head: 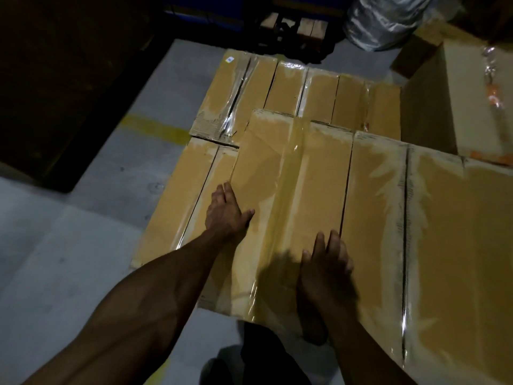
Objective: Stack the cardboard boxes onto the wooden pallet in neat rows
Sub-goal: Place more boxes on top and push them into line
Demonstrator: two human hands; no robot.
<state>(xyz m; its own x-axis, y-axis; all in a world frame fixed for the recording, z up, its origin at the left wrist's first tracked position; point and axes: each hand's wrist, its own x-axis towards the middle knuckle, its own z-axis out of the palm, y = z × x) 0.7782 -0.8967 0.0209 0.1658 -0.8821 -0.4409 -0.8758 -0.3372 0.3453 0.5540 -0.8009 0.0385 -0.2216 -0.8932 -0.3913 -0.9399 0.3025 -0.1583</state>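
Cardboard box, upper (288,190): long, sealed down the middle with a glossy tape strip; lies at centre frame on top of the lower layer. Its near end juts out past the stack toward the bottom of the frame, over bare floor. Its left long edge overlaps the low box at left; its right long edge runs close alongside the neighbouring box at right.

Left hand (226,211): at the upper box's left edge, mid-frame; thumb lies flat on the top face, fingers reach along and over the side edge. Gripping the box edge.

Right hand (323,266): lower centre, palm down on the top face near the right edge, fingers straight and slightly spread, pressing flat, not curled.

Far row of boxes (302,90): upper centre, a row of narrow taped cartons set side by side, edges touching.

Low box, left (180,195): left of centre, its outer edge bordering open floor.

Right boxes (433,232): right half of frame, top level with the upper box.

Tall carton (455,101): upper right, standing beside the stack.

Grey floor (83,240): open room along the left and lower left; yellow line (155,129) at left, dark area beyond it.

Wrapped bundle (388,20): top right, shiny film.

Pallet: not visible under the boxes.
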